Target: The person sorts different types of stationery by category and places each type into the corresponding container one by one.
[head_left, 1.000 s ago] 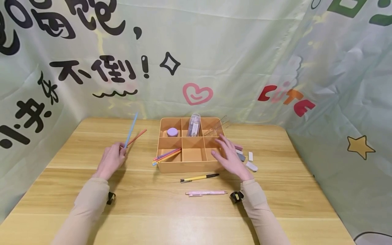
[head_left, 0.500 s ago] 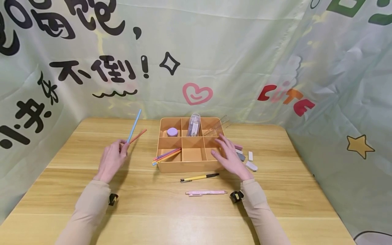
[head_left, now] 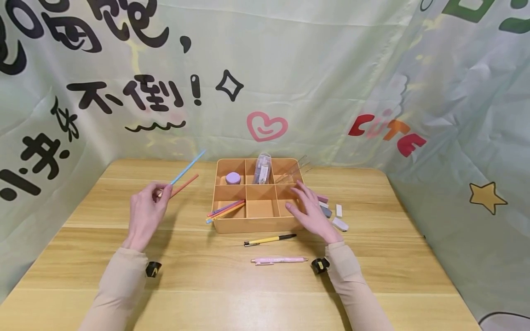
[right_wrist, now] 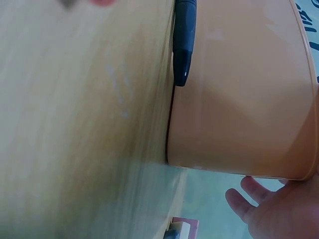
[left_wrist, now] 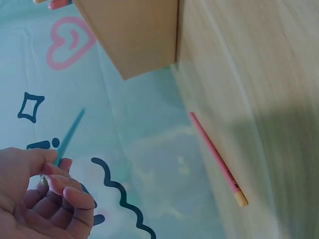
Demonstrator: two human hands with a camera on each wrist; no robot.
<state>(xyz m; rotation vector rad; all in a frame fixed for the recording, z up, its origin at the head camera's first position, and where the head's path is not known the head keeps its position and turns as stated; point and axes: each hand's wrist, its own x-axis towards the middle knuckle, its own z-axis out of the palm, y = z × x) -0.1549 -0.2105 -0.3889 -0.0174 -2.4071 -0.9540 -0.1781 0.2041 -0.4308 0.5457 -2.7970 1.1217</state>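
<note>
My left hand (head_left: 146, 209) pinches a blue pencil (head_left: 188, 166) near its lower end, raised above the left of the table; its tip points up and to the right. On the table beyond it lies a red pencil (left_wrist: 217, 157), apart from the fingers in the left wrist view. My right hand (head_left: 312, 214) rests at the right side of a tan divided organizer box (head_left: 256, 225), fingers spread over its rim. Several coloured pencils (head_left: 225, 210) lean in the box's front-left compartment.
In the box's back row are a purple round-lidded item (head_left: 233, 178), a clear-and-purple case (head_left: 262, 169) and transparent rulers (head_left: 294, 170). Several erasers (head_left: 339, 224) lie right of it. A yellow pen (head_left: 269, 240) and a pink pen (head_left: 279, 261) lie in front.
My left hand has lifted the blue pencil off the table area and tilted its tip further to the right. The right hand and the box have stayed put.
</note>
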